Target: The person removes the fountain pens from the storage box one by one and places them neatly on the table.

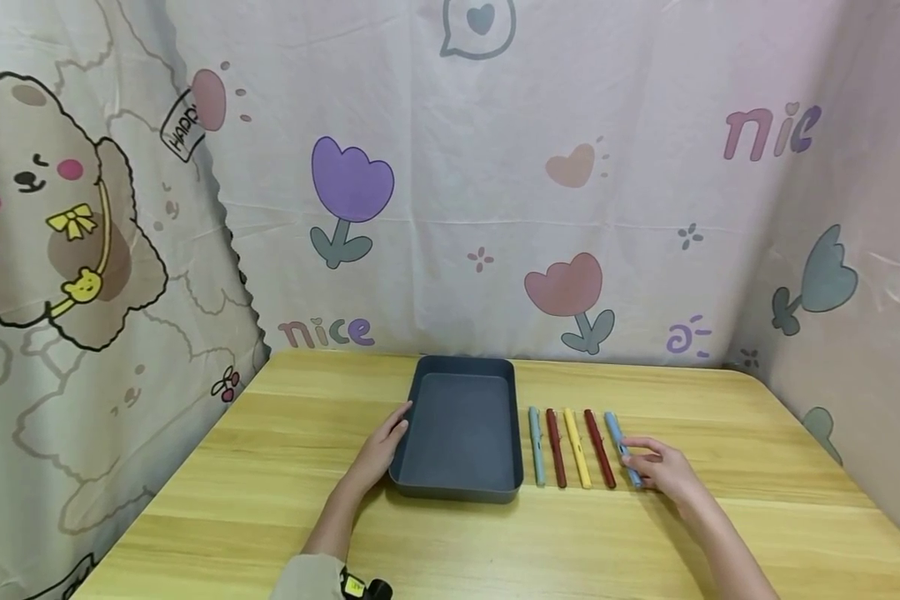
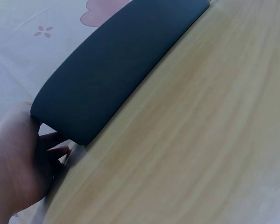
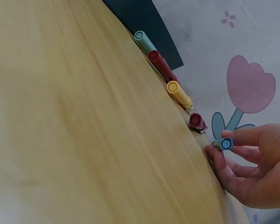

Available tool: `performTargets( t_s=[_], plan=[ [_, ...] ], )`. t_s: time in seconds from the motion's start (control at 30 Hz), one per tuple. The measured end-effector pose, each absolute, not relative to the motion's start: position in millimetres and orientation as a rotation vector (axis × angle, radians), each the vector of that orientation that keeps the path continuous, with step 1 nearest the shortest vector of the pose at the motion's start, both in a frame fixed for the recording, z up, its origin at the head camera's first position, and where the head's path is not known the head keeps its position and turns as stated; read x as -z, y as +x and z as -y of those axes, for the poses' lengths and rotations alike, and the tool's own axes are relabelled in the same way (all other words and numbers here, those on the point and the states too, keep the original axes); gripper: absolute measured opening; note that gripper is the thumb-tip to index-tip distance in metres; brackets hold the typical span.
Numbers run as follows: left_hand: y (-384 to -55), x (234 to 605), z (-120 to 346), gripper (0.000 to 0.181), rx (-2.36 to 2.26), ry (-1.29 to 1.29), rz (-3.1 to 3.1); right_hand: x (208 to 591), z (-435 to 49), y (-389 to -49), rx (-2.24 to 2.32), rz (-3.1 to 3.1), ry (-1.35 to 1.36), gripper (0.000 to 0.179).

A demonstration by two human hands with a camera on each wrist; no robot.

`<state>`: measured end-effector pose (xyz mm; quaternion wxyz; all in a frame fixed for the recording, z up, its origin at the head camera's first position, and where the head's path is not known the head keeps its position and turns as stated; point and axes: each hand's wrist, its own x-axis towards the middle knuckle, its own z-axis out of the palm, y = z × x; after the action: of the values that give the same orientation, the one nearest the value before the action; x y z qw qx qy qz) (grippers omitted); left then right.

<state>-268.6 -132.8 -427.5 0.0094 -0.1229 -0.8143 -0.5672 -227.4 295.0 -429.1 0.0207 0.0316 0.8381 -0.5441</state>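
Observation:
My left hand (image 1: 378,446) rests against the left wall of a dark grey rectangular tray (image 1: 457,493), fingers touching its side near the rim. In the left wrist view the same hand (image 2: 18,158) is at the tray's (image 2: 116,65) end, some fingers shadowed. At the right, my right hand (image 1: 663,473) pinches a light blue pen (image 1: 616,430), the rightmost in a row. The right wrist view shows the thumb and a finger of the hand (image 3: 256,168) on either side of the blue pen (image 3: 223,143), whose round end faces the camera.
Left of the blue pen lie a dark red pen (image 1: 599,448), a yellow pen (image 1: 577,448), another dark red pen (image 1: 556,448) and a green-blue pen (image 1: 536,446) beside the tray. They lie on a wooden table (image 1: 540,550). A printed cloth (image 1: 450,167) hangs behind.

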Motion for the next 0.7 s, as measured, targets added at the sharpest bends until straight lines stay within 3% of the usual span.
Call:
performTargets(
  t_s=[0.17,0.7],
  plan=[
    [-286,450,136,0.044,1.742,-0.36,2.549,430,-296,-227,1.685,-2.604,0.111,0.044],
    [-289,454,137,0.046,1.788,-0.354,2.554,429,-295,-229,1.662,-2.619,0.154,0.043]
  ],
)
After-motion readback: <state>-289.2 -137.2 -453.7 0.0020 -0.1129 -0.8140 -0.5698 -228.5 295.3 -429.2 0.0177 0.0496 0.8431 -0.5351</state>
